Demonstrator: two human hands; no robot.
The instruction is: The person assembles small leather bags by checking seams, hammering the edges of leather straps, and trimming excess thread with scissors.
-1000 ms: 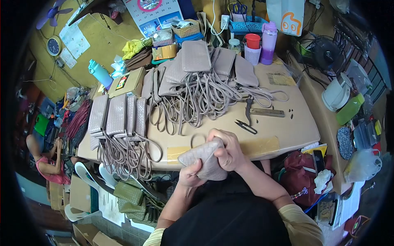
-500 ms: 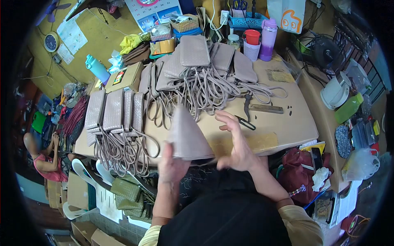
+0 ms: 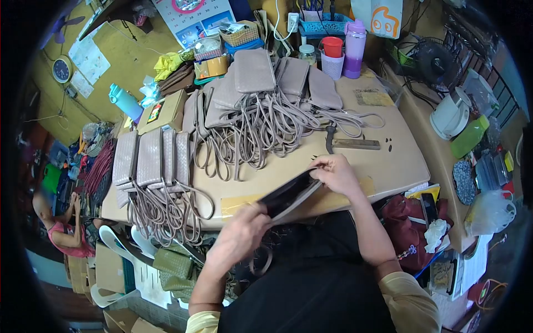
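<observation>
- I see one pouch point(image 3: 291, 194) held between both hands, in the air over the near edge of the table point(image 3: 388, 166), just in front of the body.
- Its long axis runs on a diagonal, from low at my left to high at my right. The mouth is pulled open, so the dark inside shows.
- The left hand point(image 3: 241, 233) is closed on the lower end of the pouch, with the fingers wrapped over it.
- The right hand point(image 3: 336, 172) pinches the upper end at the open edge and is the one nearer to the table top.
- One strap point(image 3: 261, 263) hangs as a loop below the left hand. I cannot tell where it joins the pouch.
- At the left side of the table there is a row of pouches point(image 3: 152, 158). I count four, side by side, with straps hanging over the edge.
- Behind it is a heap of pouches point(image 3: 255, 72). I count at least five, but they overlap too much for an exact number.
- One hammer point(image 3: 338, 141) lies beyond the right hand, apart from it.
- There are one purple bottle point(image 3: 352, 50) and one teal bottle point(image 3: 125, 102) at the far side.
- One other person point(image 3: 55, 222) sits low at the left, well apart.
</observation>
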